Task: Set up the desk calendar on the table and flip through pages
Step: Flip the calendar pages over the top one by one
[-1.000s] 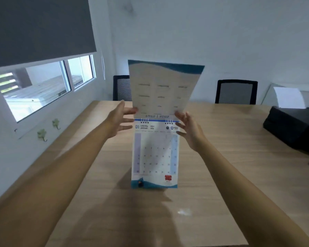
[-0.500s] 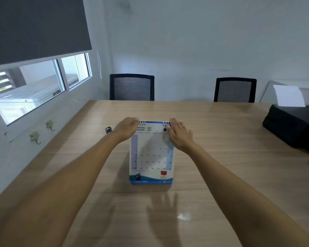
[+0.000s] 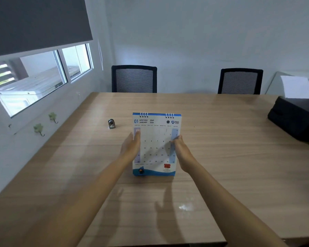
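Note:
A white and blue spiral-bound desk calendar [image 3: 156,136] stands upright on the wooden table [image 3: 221,166], showing the January 2026 page. My left hand [image 3: 132,146] lies flat against its left edge, fingers straight. My right hand [image 3: 181,148] rests against its right edge the same way. Both hands flank the calendar at mid-height; whether they grip it or only touch it is unclear.
A small metal binder clip [image 3: 111,123] lies on the table left of the calendar. A black bag [image 3: 296,118] sits at the right edge. Two black mesh chairs [image 3: 134,79] [image 3: 240,81] stand at the far side. A window and wall hooks [image 3: 38,129] are on the left.
The raised cover page has been flipped over the back and is out of sight. My hands slid from the top spiral down to the calendar's sides.

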`<state>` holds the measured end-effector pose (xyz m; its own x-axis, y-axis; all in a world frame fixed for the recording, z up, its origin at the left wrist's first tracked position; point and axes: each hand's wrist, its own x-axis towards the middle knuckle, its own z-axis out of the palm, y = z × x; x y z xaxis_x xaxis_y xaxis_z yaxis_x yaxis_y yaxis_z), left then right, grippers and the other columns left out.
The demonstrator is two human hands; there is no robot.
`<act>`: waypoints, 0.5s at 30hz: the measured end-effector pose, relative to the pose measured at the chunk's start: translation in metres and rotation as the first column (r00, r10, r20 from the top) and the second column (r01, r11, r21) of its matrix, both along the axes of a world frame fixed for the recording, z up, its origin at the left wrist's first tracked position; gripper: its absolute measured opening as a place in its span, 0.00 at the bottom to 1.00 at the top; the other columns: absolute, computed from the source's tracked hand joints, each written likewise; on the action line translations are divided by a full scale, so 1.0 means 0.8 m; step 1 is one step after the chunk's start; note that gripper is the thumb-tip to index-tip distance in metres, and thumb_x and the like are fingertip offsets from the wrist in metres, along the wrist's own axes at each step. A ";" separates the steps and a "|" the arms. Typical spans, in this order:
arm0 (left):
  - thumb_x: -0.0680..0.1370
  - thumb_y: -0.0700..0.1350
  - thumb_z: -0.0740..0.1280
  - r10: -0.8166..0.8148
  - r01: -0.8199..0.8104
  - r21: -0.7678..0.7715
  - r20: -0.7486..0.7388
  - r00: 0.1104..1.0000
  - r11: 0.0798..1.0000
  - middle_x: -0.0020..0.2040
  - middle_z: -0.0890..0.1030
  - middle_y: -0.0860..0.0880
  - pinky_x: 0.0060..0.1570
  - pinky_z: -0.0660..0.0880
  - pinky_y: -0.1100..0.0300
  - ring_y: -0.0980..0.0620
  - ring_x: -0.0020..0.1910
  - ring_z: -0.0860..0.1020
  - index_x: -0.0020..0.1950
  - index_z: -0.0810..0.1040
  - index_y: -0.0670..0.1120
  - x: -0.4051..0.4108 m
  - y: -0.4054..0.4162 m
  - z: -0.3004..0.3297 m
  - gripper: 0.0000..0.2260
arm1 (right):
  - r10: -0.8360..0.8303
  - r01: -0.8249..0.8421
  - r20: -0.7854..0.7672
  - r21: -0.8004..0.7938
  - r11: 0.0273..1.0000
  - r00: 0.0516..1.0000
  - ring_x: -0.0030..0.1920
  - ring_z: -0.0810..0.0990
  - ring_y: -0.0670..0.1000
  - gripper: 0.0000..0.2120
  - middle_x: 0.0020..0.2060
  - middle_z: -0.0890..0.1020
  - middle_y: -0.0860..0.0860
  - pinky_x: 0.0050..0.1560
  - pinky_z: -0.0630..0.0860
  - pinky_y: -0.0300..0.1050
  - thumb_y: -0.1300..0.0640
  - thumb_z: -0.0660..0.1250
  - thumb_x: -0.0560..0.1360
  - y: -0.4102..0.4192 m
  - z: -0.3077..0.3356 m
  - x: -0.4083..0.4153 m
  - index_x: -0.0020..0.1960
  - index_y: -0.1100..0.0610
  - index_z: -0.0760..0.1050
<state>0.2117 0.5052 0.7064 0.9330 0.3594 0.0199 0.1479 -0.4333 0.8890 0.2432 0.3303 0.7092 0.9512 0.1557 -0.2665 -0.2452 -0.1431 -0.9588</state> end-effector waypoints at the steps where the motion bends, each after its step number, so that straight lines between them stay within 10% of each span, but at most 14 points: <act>1: 0.78 0.61 0.45 0.025 -0.025 0.025 -0.027 0.999 0.999 0.57 0.79 0.49 0.57 0.72 0.48 0.44 0.61 0.75 0.66 0.72 0.50 -0.001 0.001 0.002 0.27 | 0.010 -0.009 0.019 -0.009 1.000 1.000 0.55 0.76 0.55 0.14 0.61 0.74 0.56 0.50 0.78 0.51 0.57 0.51 0.79 -0.001 -0.002 -0.002 0.64 0.56 0.63; 6: 0.76 0.51 0.58 0.181 -0.182 0.109 0.017 0.983 0.977 0.41 0.80 0.50 0.36 0.72 0.60 0.50 0.42 0.78 0.42 0.76 0.49 -0.012 0.006 0.007 0.09 | -0.129 0.153 0.202 -0.106 0.983 0.971 0.50 0.76 0.51 0.13 0.58 0.75 0.52 0.48 0.77 0.47 0.56 0.58 0.78 -0.007 -0.004 -0.009 0.61 0.58 0.69; 9: 0.73 0.45 0.64 0.224 -0.223 0.057 0.000 0.975 0.973 0.39 0.81 0.47 0.39 0.72 0.58 0.49 0.39 0.77 0.39 0.78 0.44 -0.017 0.018 0.009 0.06 | -0.218 0.242 0.179 -0.121 0.963 0.959 0.47 0.78 0.51 0.10 0.56 0.79 0.53 0.46 0.75 0.46 0.55 0.64 0.76 -0.018 0.004 -0.008 0.55 0.56 0.72; 15: 0.73 0.39 0.69 -0.048 -0.038 -0.577 -0.133 0.990 0.816 0.42 0.83 0.43 0.40 0.79 0.58 0.48 0.38 0.80 0.49 0.78 0.39 -0.030 0.051 0.042 0.06 | 0.041 -0.040 -0.007 0.149 0.988 0.999 0.46 0.81 0.57 0.07 0.53 0.83 0.62 0.49 0.78 0.50 0.60 0.65 0.77 -0.056 0.043 -0.007 0.52 0.64 0.76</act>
